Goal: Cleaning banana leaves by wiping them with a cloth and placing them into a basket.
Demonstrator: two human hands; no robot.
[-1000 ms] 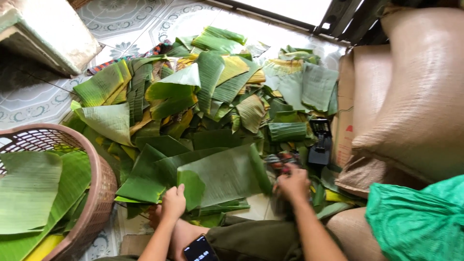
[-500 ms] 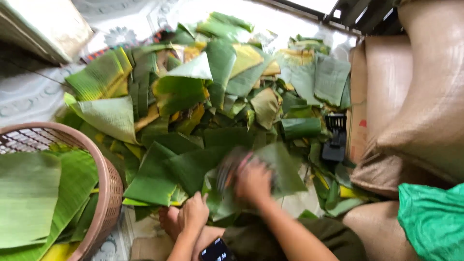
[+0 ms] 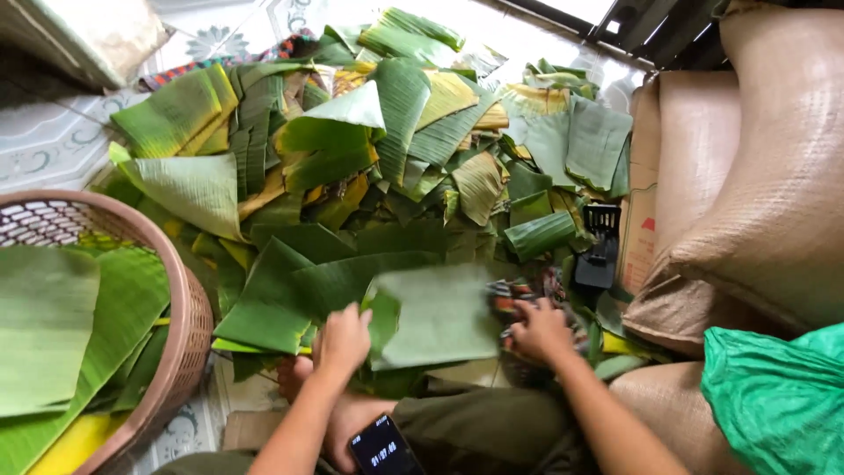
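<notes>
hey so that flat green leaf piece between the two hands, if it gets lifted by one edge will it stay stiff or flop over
The leaf piece would probably flop: it looks thin and sheet-like, and similar leaves in the pile curl and fold. It likely weighs little for its area. It might split along its fine parallel ribs if tugged. The left hand is at one edge and the right hand at the other.

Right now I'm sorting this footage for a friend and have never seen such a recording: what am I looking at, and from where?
The one view comes from a camera worn on a person's head, looking down at their own bare hands. The left hand presses the edge of a pale green banana leaf piece on their lap. The right hand rests at the leaf's other edge; what it grips is blurred. A heap of cut leaves covers the tiled floor. A woven basket with leaves stands left, brown sacks right.
</notes>
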